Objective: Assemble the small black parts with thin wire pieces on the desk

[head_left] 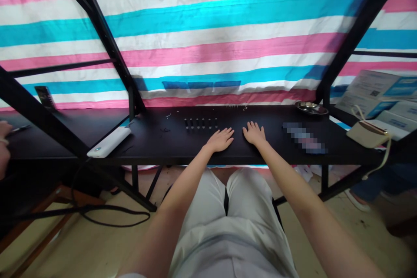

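My left hand [221, 140] lies flat on the black table [156, 147], fingers stretched out and nothing in it. To its right, my right hand [254, 133] rests palm down too, with the fingers spread. Just beyond and left of my left hand stands a row of several small dark cylinders [203, 123] with pale lower ends; what they are I cannot tell. Behind them, near the back edge, lies a line of tiny whitish pieces [232, 106], and a thin pale squiggly strand [245, 107] is beside these.
A white power strip [109, 142] with a dark cable lies at left. On the right are a shiny metal dish [311, 108], a blurred-out item [304, 138], a beige purse [368, 134] and boxes [368, 91]. Black frame posts slant up both sides. Another person's hand [4, 130] shows far left.
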### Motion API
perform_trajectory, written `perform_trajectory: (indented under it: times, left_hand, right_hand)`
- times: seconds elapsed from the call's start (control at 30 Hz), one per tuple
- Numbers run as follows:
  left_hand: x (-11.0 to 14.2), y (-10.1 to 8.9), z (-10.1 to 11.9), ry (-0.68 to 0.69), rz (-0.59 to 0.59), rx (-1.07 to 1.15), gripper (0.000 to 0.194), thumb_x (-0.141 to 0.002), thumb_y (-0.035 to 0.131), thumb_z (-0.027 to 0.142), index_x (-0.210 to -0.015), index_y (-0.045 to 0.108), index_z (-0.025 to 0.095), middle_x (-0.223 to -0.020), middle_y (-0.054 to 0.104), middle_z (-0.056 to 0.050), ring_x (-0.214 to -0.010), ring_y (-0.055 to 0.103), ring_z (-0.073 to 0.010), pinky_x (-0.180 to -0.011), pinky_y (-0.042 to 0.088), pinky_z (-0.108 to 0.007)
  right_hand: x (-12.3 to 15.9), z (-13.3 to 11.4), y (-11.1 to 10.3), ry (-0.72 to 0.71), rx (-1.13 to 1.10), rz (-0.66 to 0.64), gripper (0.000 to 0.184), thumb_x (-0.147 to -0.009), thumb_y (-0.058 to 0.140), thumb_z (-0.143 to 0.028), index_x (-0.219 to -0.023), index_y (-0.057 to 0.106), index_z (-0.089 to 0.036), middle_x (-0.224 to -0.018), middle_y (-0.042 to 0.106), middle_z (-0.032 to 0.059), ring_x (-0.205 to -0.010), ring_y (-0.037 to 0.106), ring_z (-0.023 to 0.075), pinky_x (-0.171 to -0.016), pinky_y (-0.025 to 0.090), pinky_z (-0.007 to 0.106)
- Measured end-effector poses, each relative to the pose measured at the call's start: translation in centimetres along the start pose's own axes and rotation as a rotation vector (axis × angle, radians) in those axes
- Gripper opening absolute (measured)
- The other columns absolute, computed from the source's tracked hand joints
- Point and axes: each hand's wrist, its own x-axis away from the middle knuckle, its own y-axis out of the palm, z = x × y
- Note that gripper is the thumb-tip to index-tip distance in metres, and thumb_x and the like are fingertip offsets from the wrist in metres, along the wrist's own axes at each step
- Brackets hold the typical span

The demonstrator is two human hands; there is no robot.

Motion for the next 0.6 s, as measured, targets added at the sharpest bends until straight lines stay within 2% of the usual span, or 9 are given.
perform_trajectory:
  times: [0.6]
  left_hand:
    - [-0.11, 0.07, -0.11, 0.000, -0.007, -0.007, 0.051, -0.092, 0.027, 0.044, -0.139, 0.033, 0.027, -0.149, 0.025, -0.003, -0.138, 0.020, -0.0198, -0.112, 0.015, -0.044]
  right_hand:
    - [0.35, -0.14, -0.17, -0.006, -0.012, 0.012, 0.059, -0.092, 0.017, -0.040, -0.143, 0.027, -0.011, -0.150, 0.021, 0.0112, -0.138, 0.015, 0.0257, -0.109, 0.012, 0.051]
